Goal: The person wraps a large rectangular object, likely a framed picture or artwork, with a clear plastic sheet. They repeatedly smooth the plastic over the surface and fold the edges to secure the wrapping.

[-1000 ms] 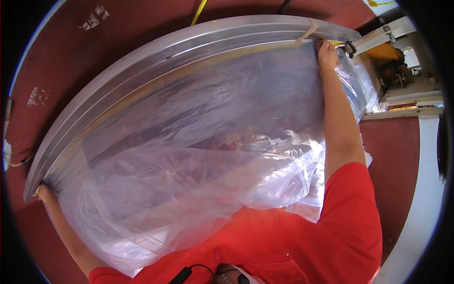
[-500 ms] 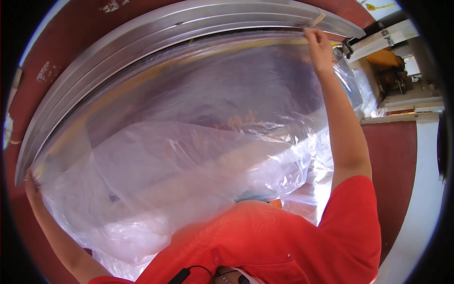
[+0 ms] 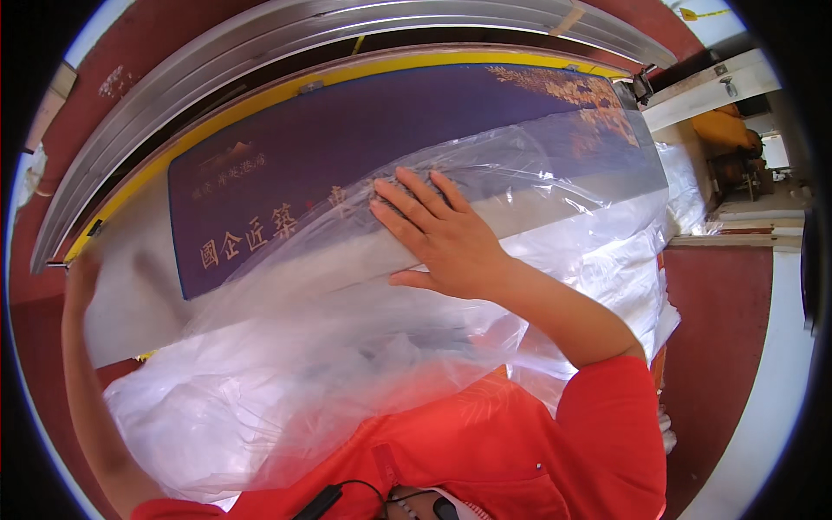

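A dark purple printed sheet [image 3: 347, 130] with gold lettering and a gold tree pattern lies on a pale board bordered by a yellow frame [image 3: 269, 94]. Clear plastic film [image 3: 286, 364] is bunched over the near part of the board and hangs down against my red shirt. My right hand [image 3: 446, 238] presses on the film near the sheet's middle, its fingers spread and flat. At the frame's left corner is my left hand [image 3: 84, 276], smeared by motion, so its fingers do not show clearly.
Long silver metal rails [image 3: 286, 30] curve along the far side, with a strip of tan tape [image 3: 568, 17]. A black clamp [image 3: 641, 87] sits at the far right corner. Beyond it are a white beam [image 3: 719, 82] and some machinery [image 3: 735, 169]. Red floor [image 3: 724, 321] shows at right.
The film has come down toward me, baring the printed sheet and yellow frame. My right hand has moved from the far right edge to the middle. My left hand has shifted slightly farther away.
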`<state>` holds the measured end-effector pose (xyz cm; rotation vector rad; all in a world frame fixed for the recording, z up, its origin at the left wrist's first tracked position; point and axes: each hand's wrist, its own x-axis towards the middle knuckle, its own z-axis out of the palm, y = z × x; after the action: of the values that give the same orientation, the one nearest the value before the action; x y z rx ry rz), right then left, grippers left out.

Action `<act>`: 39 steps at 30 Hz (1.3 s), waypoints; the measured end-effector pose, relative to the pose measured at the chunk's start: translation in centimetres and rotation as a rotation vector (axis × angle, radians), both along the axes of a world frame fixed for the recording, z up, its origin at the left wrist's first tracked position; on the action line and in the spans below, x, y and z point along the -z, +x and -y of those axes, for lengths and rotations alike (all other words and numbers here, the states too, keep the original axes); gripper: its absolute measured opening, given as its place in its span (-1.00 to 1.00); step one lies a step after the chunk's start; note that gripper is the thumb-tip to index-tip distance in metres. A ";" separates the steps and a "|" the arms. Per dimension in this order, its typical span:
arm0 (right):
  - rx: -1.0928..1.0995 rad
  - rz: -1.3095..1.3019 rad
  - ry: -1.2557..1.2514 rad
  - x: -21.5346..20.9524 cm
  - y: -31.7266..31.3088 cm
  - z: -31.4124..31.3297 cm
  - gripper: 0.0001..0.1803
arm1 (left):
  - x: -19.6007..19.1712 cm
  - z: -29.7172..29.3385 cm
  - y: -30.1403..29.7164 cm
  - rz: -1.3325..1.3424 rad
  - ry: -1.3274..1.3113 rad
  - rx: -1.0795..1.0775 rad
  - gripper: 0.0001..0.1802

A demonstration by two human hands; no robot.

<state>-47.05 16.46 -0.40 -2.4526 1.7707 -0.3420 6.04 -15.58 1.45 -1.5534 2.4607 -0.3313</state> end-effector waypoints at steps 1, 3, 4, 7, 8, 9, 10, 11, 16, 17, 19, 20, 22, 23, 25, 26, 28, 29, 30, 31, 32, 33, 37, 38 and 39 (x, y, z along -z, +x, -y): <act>0.016 0.003 -0.014 0.3 0.2 0.0 -0.22 | 0.0 -2.3 -11.8 -0.227 0.127 0.133 -0.74; 0.075 0.027 -0.034 1.1 -0.2 -0.5 -0.23 | -0.8 -8.7 -33.0 -0.596 0.553 0.216 -0.71; 0.081 0.049 -0.055 1.0 -0.3 -0.7 -0.24 | 0.9 -10.9 -38.6 -0.789 0.472 0.557 -0.68; 0.041 0.099 -0.054 1.1 0.2 -1.0 -0.25 | 3.1 -17.1 -50.9 -0.890 0.394 0.896 -0.62; 0.027 0.106 -0.043 1.1 0.3 -1.2 -0.26 | 3.7 -18.8 -53.2 -0.853 0.305 0.815 -0.65; 0.119 0.127 -0.075 1.0 -0.3 -1.9 -0.26 | 4.1 -19.8 -54.9 -0.814 0.231 0.746 -0.68; 0.206 0.148 -0.108 0.7 -0.9 -3.1 -0.26 | 4.5 -19.6 -55.4 -0.818 0.328 0.712 -0.69; 0.287 0.176 -0.140 0.6 -1.6 -4.2 -0.26 | 4.7 -19.0 -55.4 -0.814 0.423 0.670 -0.71; 0.398 0.169 -0.145 2.5 -4.5 -7.9 -0.28 | 2.3 -18.5 -56.1 -1.060 1.194 0.370 -0.73; 0.397 0.165 -0.143 2.5 -4.6 -7.9 -0.28 | 1.6 -19.0 -56.8 -0.985 1.212 0.352 -0.74; 0.400 0.157 -0.139 2.5 -4.4 -7.8 -0.28 | 0.8 -19.5 -58.4 -0.831 1.247 0.317 -0.77; 0.389 0.165 -0.151 2.3 -4.4 -7.8 -0.31 | 0.9 -19.5 -59.0 -0.823 1.216 0.368 -0.78; 0.365 0.184 -0.177 1.7 -4.5 -7.6 -0.35 | 1.5 -19.5 -59.7 -0.808 1.152 0.465 -0.79; 0.362 0.204 -0.165 1.4 -4.7 -7.4 -0.39 | 2.2 -19.4 -59.4 -0.887 1.112 0.554 -0.80; 0.367 0.239 -0.154 0.4 -6.0 -6.6 -0.47 | 3.4 -19.0 -57.9 -1.041 1.023 0.747 -0.82; 0.362 0.244 -0.299 -0.1 -6.8 -5.4 -0.50 | 3.9 -18.8 -56.2 -1.185 1.062 0.745 -0.84; 0.365 0.240 -0.589 -1.1 -8.3 -1.9 -0.56 | 3.1 -19.2 -51.4 -1.371 1.115 0.671 -0.87; 0.366 0.216 -0.602 -1.1 -8.7 -0.4 -0.56 | 2.5 -19.3 -48.5 -1.412 1.131 0.597 -0.89; 0.368 0.190 -0.613 -1.2 -8.6 1.2 -0.56 | 2.6 -18.3 -44.6 -1.307 1.181 0.370 -0.92; 0.363 0.174 -0.623 -1.2 -8.2 2.5 -0.57 | 3.4 -18.1 -40.8 -1.707 1.380 0.366 -0.89; 0.339 0.196 -0.302 -1.7 -7.3 3.5 -0.56 | 4.1 -17.1 -35.9 -1.904 1.393 0.288 -0.82; 0.303 0.220 0.022 -2.5 -6.4 4.5 -0.55 | 4.7 -15.7 -29.7 -2.012 1.276 0.140 -0.76; 0.068 0.221 0.179 -4.9 -1.9 5.1 -0.58 | 7.2 -10.3 6.0 -1.792 0.496 -0.132 -0.62; 0.030 0.240 0.246 -5.2 -1.5 5.1 -0.58 | 6.5 -10.8 13.2 -1.422 0.016 -0.329 -0.60; 0.016 0.252 0.323 -5.0 -1.5 5.0 -0.59 | 4.2 -12.1 13.8 -1.717 0.176 -0.680 -0.56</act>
<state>-48.58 11.48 4.62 -2.0749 1.5995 -0.3201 19.84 -3.46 -2.72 -3.0139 2.0516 1.9767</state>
